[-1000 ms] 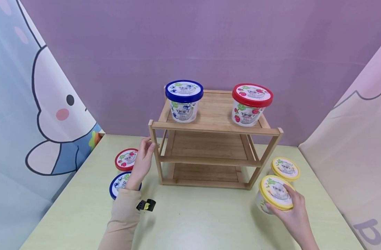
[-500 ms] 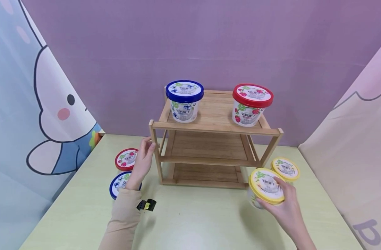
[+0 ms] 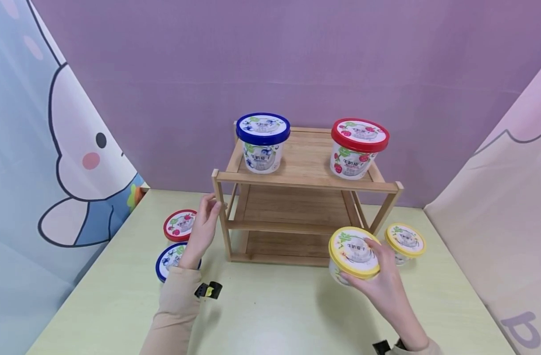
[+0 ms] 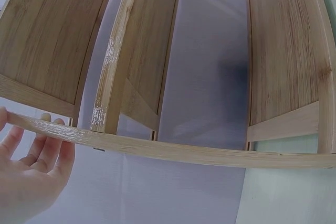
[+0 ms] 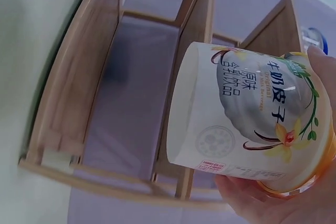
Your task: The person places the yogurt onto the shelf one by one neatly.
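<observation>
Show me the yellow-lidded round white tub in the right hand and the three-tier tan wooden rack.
Held yellow-lidded round white tub (image 3: 354, 252): head view, middle of lid top.
Three-tier tan wooden rack (image 3: 298, 206): head view, on middle shelf.

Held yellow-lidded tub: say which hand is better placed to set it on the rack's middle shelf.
Probably the right hand: it grips the yellow-lidded tub near the rack, while the left hand holds the rack's left front post.
</observation>
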The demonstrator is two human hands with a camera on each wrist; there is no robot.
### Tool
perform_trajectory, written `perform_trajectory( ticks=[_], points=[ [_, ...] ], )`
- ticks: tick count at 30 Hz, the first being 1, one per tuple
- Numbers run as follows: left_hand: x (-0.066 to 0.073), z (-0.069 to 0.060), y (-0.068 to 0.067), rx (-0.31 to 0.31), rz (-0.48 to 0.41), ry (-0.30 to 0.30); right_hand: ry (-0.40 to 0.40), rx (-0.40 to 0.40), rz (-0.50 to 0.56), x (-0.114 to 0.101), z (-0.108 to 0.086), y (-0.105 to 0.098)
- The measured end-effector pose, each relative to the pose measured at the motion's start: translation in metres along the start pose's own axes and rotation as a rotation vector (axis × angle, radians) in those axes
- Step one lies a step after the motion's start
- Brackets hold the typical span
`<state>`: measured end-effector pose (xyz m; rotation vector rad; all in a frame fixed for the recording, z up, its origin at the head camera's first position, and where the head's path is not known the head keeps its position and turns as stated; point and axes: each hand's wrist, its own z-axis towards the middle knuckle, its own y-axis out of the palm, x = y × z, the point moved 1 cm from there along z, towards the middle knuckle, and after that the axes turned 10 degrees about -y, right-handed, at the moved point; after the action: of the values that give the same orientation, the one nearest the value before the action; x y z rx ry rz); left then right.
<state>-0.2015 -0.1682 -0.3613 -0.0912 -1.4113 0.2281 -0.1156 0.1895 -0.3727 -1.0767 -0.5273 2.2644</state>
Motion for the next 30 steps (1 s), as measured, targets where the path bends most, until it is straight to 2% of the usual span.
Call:
perform_trajectory(
  ticks=[8, 17, 24, 30],
  points=[
    [0.000, 0.000, 0.000, 0.012, -0.003, 0.004, -0.038, -0.040, 0.034, -0.014, 0.014, 0.016],
    [0.000, 0.000, 0.000, 0.014, -0.011, -0.023, -0.022, -0.099, 0.080, -0.029, 0.028, 0.033],
    [0.003, -0.003, 0.000, 0.008, 0.014, -0.079, -0.065, -0.103, 0.104, -0.045, 0.037, 0.046],
    [0.004, -0.004, 0.001, 0.007, 0.009, -0.090, -0.057, -0.126, 0.123, -0.061, 0.047, 0.056]
  ],
)
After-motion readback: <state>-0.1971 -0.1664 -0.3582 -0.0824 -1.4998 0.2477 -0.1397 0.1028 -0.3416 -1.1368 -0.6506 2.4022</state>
